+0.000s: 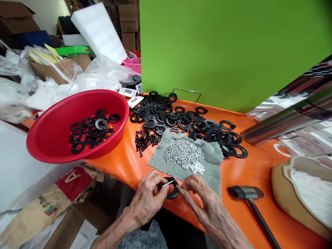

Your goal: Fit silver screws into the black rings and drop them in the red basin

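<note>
My left hand [149, 192] is closed, thumb and fingertips pinching the left side of a black ring [173, 194]. A thin silver pin [167, 184] lies across the ring's upper part, by my left fingertips. My right hand [199, 192] has its thumb and forefinger together at the ring's right edge; its other fingers are curled. Just beyond my hands, a grey-green cloth [158, 155] bears a heap of small silver pins [181, 152] and some small white pieces [197, 168]. Behind it lie many black rings [181, 121] and a pile of short black parts [145, 140].
A red basin [46, 138] with black rings stands at left. To the right lie a hammer [246, 192] and a tan container [282, 186] of white material on the orange table [233, 221]. A green panel [220, 52] rises behind; a metal cylinder [259, 129] leans in from the right.
</note>
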A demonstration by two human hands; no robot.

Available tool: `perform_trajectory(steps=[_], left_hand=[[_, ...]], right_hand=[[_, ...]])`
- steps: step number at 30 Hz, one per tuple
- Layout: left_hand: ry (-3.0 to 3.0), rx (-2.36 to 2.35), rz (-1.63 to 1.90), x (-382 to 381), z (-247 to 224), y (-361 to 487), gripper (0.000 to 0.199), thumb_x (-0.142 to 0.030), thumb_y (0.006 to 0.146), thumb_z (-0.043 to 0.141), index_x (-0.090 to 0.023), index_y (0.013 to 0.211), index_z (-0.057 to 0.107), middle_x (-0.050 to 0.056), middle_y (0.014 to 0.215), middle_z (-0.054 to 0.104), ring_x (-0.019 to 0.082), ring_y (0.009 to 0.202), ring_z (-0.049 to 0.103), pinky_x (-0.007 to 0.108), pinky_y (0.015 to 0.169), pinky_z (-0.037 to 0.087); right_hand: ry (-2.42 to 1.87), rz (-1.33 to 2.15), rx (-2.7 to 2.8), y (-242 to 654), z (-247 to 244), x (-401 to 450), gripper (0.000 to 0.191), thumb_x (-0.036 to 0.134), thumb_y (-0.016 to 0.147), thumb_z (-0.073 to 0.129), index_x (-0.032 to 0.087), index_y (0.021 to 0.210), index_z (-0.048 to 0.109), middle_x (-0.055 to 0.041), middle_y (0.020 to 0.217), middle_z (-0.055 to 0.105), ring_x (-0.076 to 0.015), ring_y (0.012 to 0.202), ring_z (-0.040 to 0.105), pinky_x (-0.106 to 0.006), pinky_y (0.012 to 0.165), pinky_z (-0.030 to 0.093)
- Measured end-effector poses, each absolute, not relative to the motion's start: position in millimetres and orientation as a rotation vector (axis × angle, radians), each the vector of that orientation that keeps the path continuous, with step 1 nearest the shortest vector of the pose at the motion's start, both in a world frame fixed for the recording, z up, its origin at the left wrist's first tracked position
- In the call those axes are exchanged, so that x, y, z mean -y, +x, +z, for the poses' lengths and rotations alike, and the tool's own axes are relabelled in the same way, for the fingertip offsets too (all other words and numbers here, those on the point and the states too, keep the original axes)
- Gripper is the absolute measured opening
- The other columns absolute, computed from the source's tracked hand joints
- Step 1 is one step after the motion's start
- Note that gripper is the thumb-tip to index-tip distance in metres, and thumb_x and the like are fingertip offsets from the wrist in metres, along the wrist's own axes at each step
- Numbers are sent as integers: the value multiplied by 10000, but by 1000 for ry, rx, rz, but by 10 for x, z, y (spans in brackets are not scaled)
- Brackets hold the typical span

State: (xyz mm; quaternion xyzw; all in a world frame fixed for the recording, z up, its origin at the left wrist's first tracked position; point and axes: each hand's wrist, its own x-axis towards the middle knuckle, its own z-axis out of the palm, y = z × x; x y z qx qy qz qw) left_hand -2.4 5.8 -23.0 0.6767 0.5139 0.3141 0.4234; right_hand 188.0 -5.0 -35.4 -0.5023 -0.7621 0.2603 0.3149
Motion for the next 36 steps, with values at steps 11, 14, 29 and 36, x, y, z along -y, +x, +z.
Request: perform_trajectory(steps=[11,14,29,36], left_hand=[[1031,-1071,793,-40,-174,-32,281,-404,825,614,-125,837,642,27,746,625,128,681,554,238,669,432],[1012,-1063,813,0,-153,-20,332,-456,817,629,-128,860,650,48,793,670,155,730,606,255,709,463],[976,-1067,861,252,-213,-34,342,-443,807,654,-115,905,640,81,843,683,193,795,637,301,773,503],[1313,-1223,847,236,-241,-12,190,-289,873,553,-138,920,658,53,812,609,155,688,574,280,679,502]], right_hand=[[-1413,744,1800,1842,-327,130,283,412,952,461,298,1189,567,-64,1098,633,-201,928,636,-375,793,552],[-1470,931,1647,1686,-395,328,390,480,907,519,340,1270,505,-58,1207,624,-233,1013,640,-472,870,546],[-1506,921,1464,1423,-477,644,511,467,845,619,283,1304,495,-98,1236,630,-262,1092,620,-439,877,540],[-1480,832,1553,1442,-622,576,481,406,900,559,296,1343,409,-95,1266,594,-246,1105,613,-445,884,552]])
